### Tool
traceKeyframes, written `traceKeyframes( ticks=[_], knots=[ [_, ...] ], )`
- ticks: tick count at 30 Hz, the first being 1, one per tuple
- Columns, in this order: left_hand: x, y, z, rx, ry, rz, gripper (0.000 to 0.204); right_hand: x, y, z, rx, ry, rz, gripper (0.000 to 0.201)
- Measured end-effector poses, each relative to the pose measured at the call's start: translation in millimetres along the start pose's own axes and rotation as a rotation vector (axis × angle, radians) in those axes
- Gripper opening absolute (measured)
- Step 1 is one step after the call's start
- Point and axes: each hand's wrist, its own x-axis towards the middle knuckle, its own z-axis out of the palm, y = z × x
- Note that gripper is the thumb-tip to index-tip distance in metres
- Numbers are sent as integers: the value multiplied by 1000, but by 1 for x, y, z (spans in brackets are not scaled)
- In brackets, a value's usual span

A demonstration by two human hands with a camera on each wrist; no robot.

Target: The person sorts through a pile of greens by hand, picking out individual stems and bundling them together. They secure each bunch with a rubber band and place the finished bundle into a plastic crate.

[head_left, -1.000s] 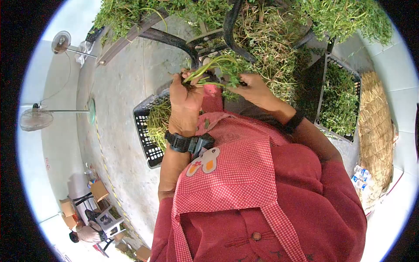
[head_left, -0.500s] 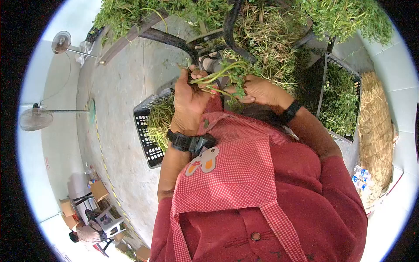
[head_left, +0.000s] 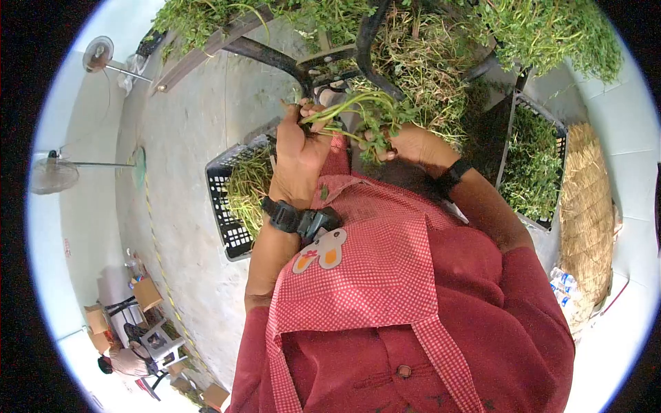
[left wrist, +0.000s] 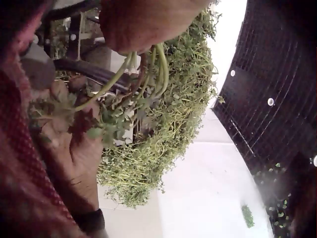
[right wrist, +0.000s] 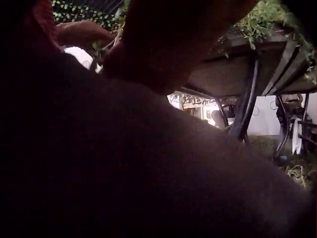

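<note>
My left hand grips a small bunch of leafy green stems at its root end, palm turned up. The stems arch toward my right hand, whose fingers pinch at the leafy part. In the left wrist view the stems hang from under my left hand, and my right hand is among the leaves at lower left. The right wrist view is mostly dark, filled by the hand and forearm close to the lens.
A black crate of pale stems stands on the floor at left, another crate of greens at right. Heaped greens lie on the table ahead, over black legs. A loose pile lies below. A straw roll stands far right.
The right hand has turned and moved slightly lower along the leafy ends. The left hand has shifted a little to the right, still gripping the stems. The head view has tilted slightly.
</note>
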Motion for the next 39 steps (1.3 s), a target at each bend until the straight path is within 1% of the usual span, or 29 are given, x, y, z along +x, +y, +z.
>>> traceKeyframes(
  ticks=[1,2,3,5,6,7,8,10,12,14,15,17,18,20,23,27,29,30,31,32,33,34,35,37,39],
  knots=[
    [1,1,0,-6,42,33,22,-3,-6,2,-515,-34,-15,21],
    [3,3,-2,-14,44,39,22,-4,-11,5,-1029,-70,-35,21],
    [6,5,-5,-11,54,68,23,-5,-15,9,-1032,-80,-31,21],
    [8,9,-13,-12,64,99,25,-4,-20,18,105,-44,316,29],
    [10,11,-17,-16,36,93,28,-5,-22,20,103,-46,319,29],
    [11,13,-21,-19,8,86,33,-7,-23,23,195,4,319,30],
    [11,13,-23,-21,6,85,33,-8,-24,25,286,56,317,31],
    [15,13,-25,27,1,115,34,-10,-25,31,267,91,307,31],
    [14,13,-20,-19,23,111,31,-10,-27,40,250,121,302,32],
    [12,14,-19,-64,51,110,28,-8,-32,49,356,121,259,32],
    [12,14,-20,-60,47,103,29,-9,-34,51,357,119,261,32],
    [13,15,-22,-55,44,93,29,-13,-37,52,139,77,108,30],
    [14,16,-24,-47,45,85,29,-15,-39,51,139,80,107,30],
    [14,15,-23,-40,45,77,29,-20,-43,49,169,96,198,29],
    [9,13,-19,-46,35,47,29,-17,-40,53,228,47,170,27],
    [5,10,-13,-1,6,100,30,-18,-49,65,171,15,149,31],
    [2,7,-12,28,0,116,31,-13,-38,55,-133,176,230,37],
    [-1,4,-12,56,-46,70,33,-5,-18,42,-132,180,229,37],
    [-3,0,-12,85,-93,24,35,6,12,23,-548,315,-93,36],
    [-4,-7,-12,87,-96,21,35,12,13,24,-958,441,-428,35],
    [-4,-17,-12,131,-99,10,33,12,13,22,-958,444,-430,35],
    [-4,-22,-13,176,-102,0,31,11,11,20,-1088,470,-267,37],
    [2,-22,-17,199,-27,16,28,11,0,25,-1212,495,-100,39],
    [0,-24,-13,230,-48,31,27,4,-26,44,-1194,506,-129,39],
    [-6,-28,-9,255,-62,47,26,0,-30,47,-1173,512,-152,39]
  ],
)
